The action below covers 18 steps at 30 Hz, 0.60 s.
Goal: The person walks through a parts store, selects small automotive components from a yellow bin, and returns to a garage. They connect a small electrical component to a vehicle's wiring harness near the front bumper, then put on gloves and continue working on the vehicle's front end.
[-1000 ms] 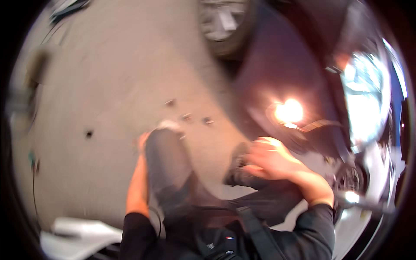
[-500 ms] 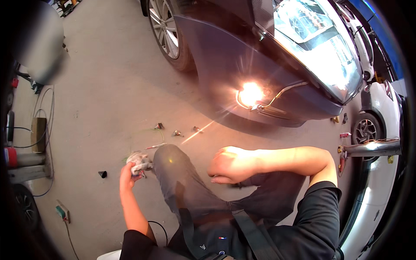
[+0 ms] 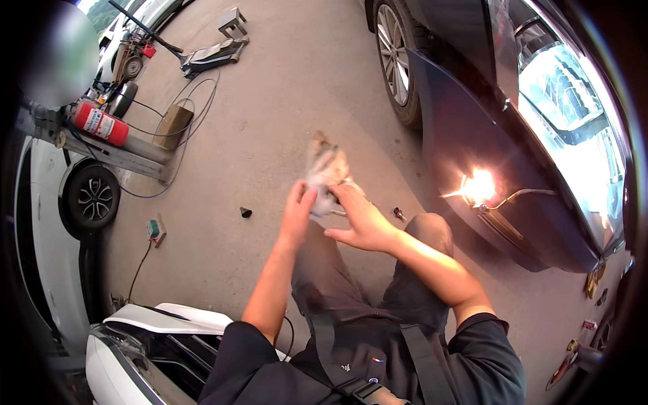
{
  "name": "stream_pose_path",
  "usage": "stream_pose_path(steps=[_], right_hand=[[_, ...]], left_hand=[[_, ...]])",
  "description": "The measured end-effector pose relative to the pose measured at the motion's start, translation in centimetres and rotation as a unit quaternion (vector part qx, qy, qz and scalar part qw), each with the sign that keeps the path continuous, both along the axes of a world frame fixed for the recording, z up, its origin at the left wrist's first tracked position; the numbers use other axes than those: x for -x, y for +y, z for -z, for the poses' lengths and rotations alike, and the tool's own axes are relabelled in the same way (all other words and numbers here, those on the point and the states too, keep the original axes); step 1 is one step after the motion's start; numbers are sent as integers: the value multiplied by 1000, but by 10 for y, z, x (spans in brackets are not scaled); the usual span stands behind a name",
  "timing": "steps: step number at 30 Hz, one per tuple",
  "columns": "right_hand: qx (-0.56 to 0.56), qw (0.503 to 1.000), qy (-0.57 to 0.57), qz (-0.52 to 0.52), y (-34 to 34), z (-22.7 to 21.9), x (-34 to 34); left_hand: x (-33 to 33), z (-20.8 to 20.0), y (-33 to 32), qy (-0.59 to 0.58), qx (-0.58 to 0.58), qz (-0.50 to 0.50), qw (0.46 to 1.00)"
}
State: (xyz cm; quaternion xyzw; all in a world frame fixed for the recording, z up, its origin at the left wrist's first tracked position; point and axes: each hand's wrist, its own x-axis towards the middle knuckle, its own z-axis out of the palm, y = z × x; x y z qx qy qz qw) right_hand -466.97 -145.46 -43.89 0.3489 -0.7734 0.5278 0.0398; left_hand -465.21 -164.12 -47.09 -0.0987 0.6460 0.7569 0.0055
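Observation:
A pale, crumpled cloth (image 3: 325, 169), smeared by motion, is held up above my knees. My left hand (image 3: 297, 212) is closed on its near left side. My right hand (image 3: 361, 223) has its fingers on the cloth's right side, with the thumb standing away from them; the fingertips are partly lost in the blur. Beneath the hands shows a thin, light-coloured rod (image 3: 337, 212). A small bulb-like part (image 3: 399, 213) lies on the floor by my right knee.
On the right stands a dark car (image 3: 466, 128) with a glowing lamp (image 3: 480, 187) low on its bumper. At left are a red fire extinguisher (image 3: 101, 124), hoses, a wooden block (image 3: 172, 127) and a floor jack (image 3: 214, 57). A small black cone (image 3: 246, 212) lies left of my hands.
The view has swung left, so the car now sits farther right. My right hand has come from beside my right knee to the cloth in my left hand, and both are raised together.

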Motion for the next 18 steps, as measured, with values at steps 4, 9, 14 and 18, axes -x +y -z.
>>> stream_pose_path(steps=[4, 9, 14, 18], right_hand=[[-22, 992, -25, 124, 11, 19, -9], [15, 992, -103, 67, 37, 48, -16], [38, 964, -264, -4, 48, 45, -23], [0, 923, -384, -7, 62, 75, -8]], left_hand=[[-30, -14, 58, 3, -162, 12, 987], [-47, -7, 76, -30, 14, -6, 999], [-58, -6, 84, -58, 110, 14, 992], [-48, -6, 86, -53, 286, 54, 955]])
